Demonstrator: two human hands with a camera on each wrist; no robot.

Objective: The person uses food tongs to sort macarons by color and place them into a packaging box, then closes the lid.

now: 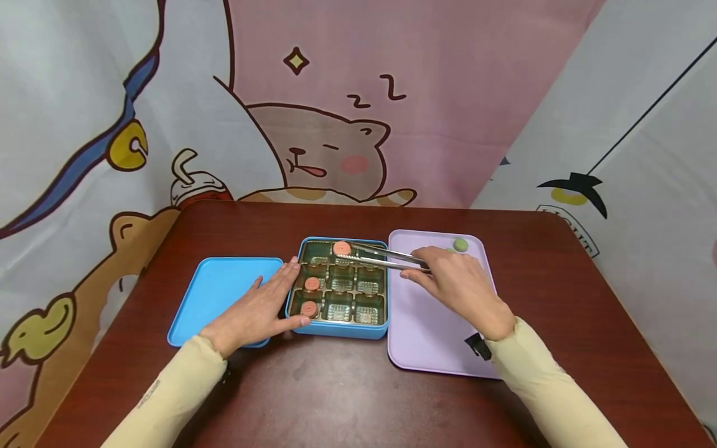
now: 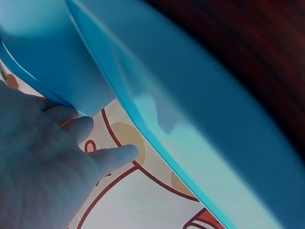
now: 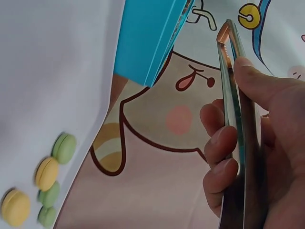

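My right hand grips metal tongs, which reach left over a blue box with a gold divided insert. An orange-pink macaron sits between the tong tips, over the back row's middle compartment. The tips also show orange between them in the right wrist view, with fingers and thumb wrapped round the tongs. Two more orange-pink macarons, one in the middle row and one in the front row, lie in the left column. My left hand rests along the box's left side, fingers extended, thumb at the front left corner.
A light purple tray stands right of the box, partly under my right arm. Green macarons and yellow macarons lie on it. To the left lies a blue lid on the brown table. A printed cloth hangs behind.
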